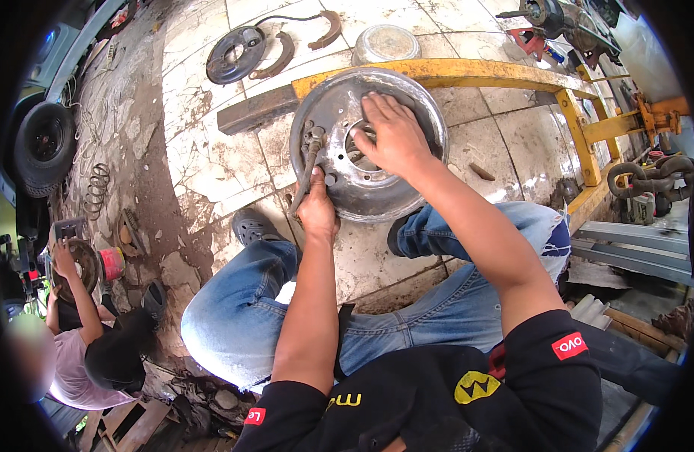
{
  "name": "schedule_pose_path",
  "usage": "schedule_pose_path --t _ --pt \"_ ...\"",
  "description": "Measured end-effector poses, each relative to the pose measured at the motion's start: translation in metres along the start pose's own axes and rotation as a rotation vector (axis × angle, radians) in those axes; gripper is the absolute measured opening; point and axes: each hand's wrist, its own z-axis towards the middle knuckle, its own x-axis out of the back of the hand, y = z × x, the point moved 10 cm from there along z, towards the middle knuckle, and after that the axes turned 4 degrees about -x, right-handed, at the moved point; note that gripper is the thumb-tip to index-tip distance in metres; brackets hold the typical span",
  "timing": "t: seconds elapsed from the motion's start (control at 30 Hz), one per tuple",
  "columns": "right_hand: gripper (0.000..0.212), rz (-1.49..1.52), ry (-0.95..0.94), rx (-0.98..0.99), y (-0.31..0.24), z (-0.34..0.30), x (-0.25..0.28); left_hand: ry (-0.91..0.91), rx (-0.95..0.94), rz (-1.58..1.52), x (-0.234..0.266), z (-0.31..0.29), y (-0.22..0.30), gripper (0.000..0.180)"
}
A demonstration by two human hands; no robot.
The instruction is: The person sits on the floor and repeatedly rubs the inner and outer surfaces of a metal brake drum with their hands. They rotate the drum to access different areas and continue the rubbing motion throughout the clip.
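A round grey brake backing plate (366, 200) is tilted up in front of me, between my knees. My left hand (317, 209) grips its lower left edge, thumb on the near face and the other fingers hidden. Beside that thumb, a thick dirty rod-like fitting (309, 166) runs along the plate's left side. My right hand (397, 137) lies flat on the plate's upper right face, fingers stretched out, thumb over the centre hole.
A yellow metal frame (467, 73) stands behind the plate. Farther off lie another backing plate (230, 64), curved brake shoes (278, 59) and a round metal drum (387, 47). At left are a coil spring (97, 192), a tyre (45, 143) and another person (83, 346) handling a round part.
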Motion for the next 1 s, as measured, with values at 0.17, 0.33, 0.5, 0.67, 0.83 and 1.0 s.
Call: schedule_pose_path --t 0.17,0.33,0.5,0.67,0.83,1.0 --pt "0.058 0.065 -0.077 -0.008 0.018 0.007 -0.006 -0.05 -0.063 -0.055 -0.007 0.001 0.002 0.046" --pt "0.058 0.041 -0.036 0.095 0.002 0.0 0.0 -0.027 -0.108 0.027 -0.001 0.005 0.005 0.045" --pt "0.057 0.013 -0.009 0.063 -0.007 0.001 -0.002 -0.016 -0.125 0.011 -0.007 -0.002 0.011 0.036" --pt "0.06 0.109 0.004 0.004 0.014 0.004 -0.003 -0.019 -0.134 -0.017 -0.008 -0.002 0.014 0.028" --pt "0.061 0.028 0.014 0.178 -0.024 -0.003 0.003 -0.011 -0.149 -0.045 -0.006 -0.003 0.014 0.026" --pt "0.063 0.008 -0.027 0.007 -0.007 0.005 -0.005 0.019 -0.152 0.043 -0.009 -0.012 0.026 0.029"
